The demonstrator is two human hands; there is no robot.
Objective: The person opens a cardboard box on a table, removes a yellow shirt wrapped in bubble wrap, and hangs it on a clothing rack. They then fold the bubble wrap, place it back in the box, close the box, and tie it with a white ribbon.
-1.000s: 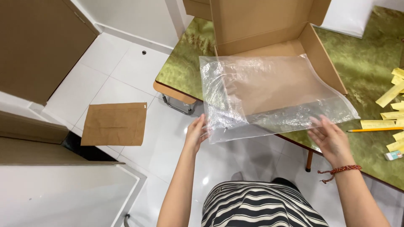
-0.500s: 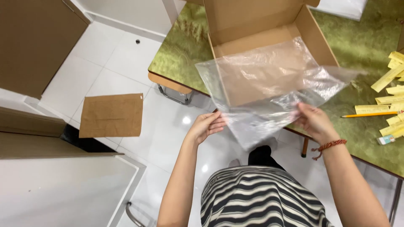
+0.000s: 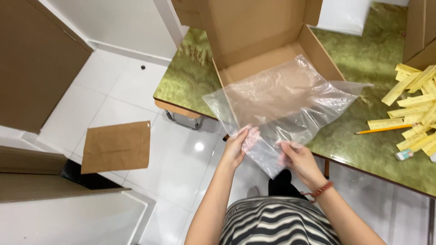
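Note:
Both hands hold a large clear plastic bag point(image 3: 290, 100) by its near edge. My left hand point(image 3: 238, 147) pinches the left part of that edge, my right hand point(image 3: 299, 161) grips it close beside, partly seen through the film. The bag spreads away from me over an open shallow cardboard box point(image 3: 259, 31) that lies on a green patterned table point(image 3: 190, 79). The far end of the bag drapes past the box's right wall onto the table.
Several yellow paper strips point(image 3: 415, 106), a yellow pencil point(image 3: 383, 129) and a small eraser point(image 3: 404, 154) lie at the table's right. A flat brown cardboard sheet point(image 3: 117, 146) rests on the white tiled floor. Brown cabinets stand at left, more cartons at top right.
My hands have come closer together along the bag's near edge, and the bag now bunches narrower at my end. The view has shifted slightly right.

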